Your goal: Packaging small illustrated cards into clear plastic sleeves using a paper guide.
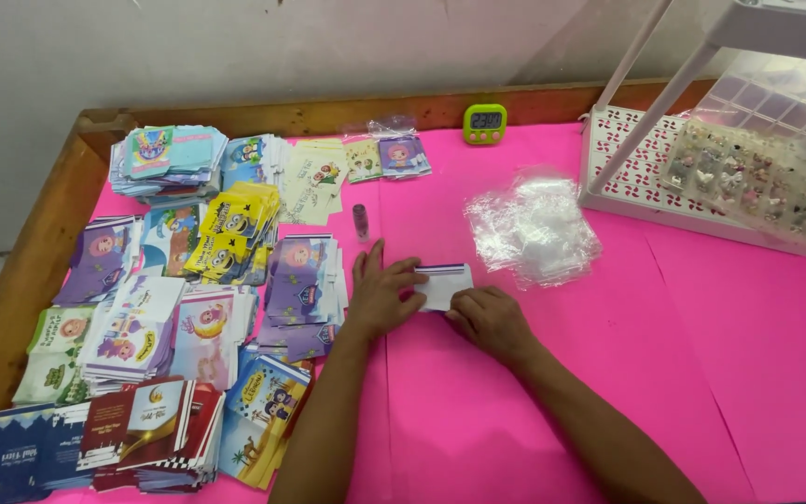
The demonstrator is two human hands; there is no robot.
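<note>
The left hand (382, 294) lies flat with its fingers (410, 276) spread loosely over the left end of a small white envelope (446, 285), pressing it to the pink table (701, 355) rather than clasping it. The right hand (491, 322) has its fingers curled down on the envelope's lower right edge, pinching or pressing it; which one cannot be told. The envelope lies flat near the table's middle. Just beside it to the right sits a heap of clear plastic sleeves (534, 229). Left of the hands lie stacks of colourful printed envelopes (188, 308). A small vial (361, 222) stands behind the left hand, a green digital timer (485, 123) by the far edge, and a white rack (636, 177) with a clear compartment box (748, 177) at the far right.
</note>
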